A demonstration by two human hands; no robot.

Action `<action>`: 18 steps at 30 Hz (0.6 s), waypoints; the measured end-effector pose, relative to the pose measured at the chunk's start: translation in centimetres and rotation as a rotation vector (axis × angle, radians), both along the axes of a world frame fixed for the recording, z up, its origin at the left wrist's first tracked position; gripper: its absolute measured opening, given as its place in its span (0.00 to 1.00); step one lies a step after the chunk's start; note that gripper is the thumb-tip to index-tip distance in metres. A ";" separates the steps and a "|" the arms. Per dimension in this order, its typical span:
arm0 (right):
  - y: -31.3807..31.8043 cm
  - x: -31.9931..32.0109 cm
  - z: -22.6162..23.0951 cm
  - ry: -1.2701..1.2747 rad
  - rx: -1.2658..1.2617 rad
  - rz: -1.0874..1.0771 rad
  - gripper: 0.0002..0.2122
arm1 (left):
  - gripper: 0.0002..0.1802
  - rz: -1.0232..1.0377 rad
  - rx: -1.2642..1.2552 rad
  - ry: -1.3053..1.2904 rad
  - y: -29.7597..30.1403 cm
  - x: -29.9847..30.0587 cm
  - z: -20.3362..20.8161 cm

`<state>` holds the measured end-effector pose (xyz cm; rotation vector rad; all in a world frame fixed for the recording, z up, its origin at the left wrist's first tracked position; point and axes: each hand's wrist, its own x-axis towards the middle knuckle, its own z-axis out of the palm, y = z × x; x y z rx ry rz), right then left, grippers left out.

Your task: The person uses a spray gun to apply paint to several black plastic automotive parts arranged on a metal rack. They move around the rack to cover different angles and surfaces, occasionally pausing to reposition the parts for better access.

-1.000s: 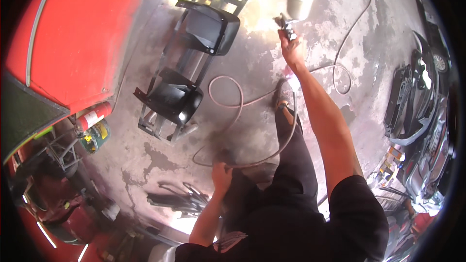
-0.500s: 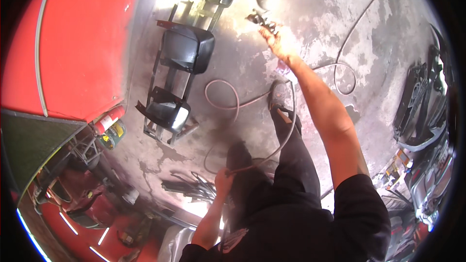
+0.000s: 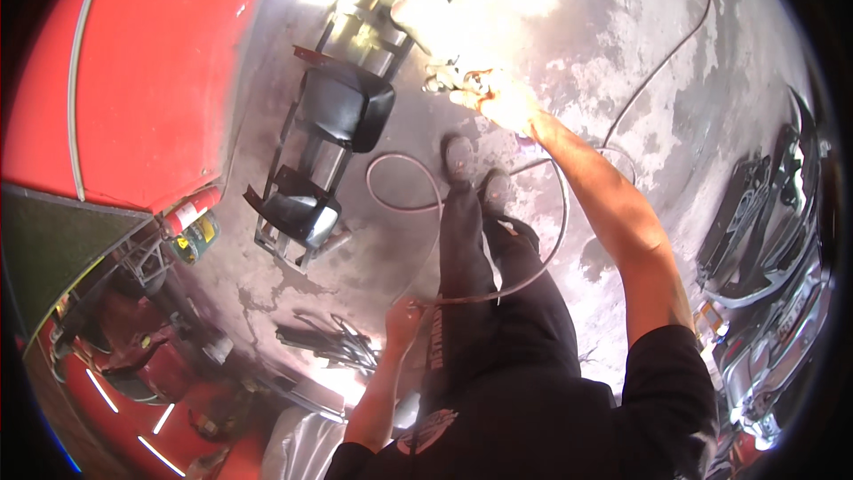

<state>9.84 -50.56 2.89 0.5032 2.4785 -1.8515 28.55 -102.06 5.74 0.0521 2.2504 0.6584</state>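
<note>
Kitted out in black, near to far! Wearing a shirt (image 3: 533,427), short in the right sleeve (image 3: 671,382), loose and wide at its opening; matched on the left by a second dark sleeve (image 3: 345,462), just peeking in at the near edge. Sporting a pale, reddish print (image 3: 428,431) left of the chest, too blurred to read. Down to long dark trousers (image 3: 529,324), marked with pale lettering (image 3: 436,342) along the left leg. Finishing far off in dull, round-toed shoes (image 3: 459,157). Bare at left hand (image 3: 404,320) and right hand (image 3: 508,102)!
</note>
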 end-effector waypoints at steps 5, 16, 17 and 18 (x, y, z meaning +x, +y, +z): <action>8.8 -5.1 -2.3 0.026 0.155 -0.046 0.15 | 0.16 -0.093 0.039 -0.028 4.7 -2.0 -2.1; 11.3 -13.7 -1.5 -0.116 -0.152 0.023 0.13 | 0.17 0.098 -0.314 -0.185 8.7 -0.4 -6.9; 11.0 -14.5 0.1 -0.388 0.181 0.349 0.14 | 0.17 0.164 -0.284 -0.226 10.0 -0.3 -6.5; 9.5 -15.7 0.4 -0.301 0.146 0.564 0.16 | 0.17 0.179 -0.255 -0.209 11.3 0.0 -5.6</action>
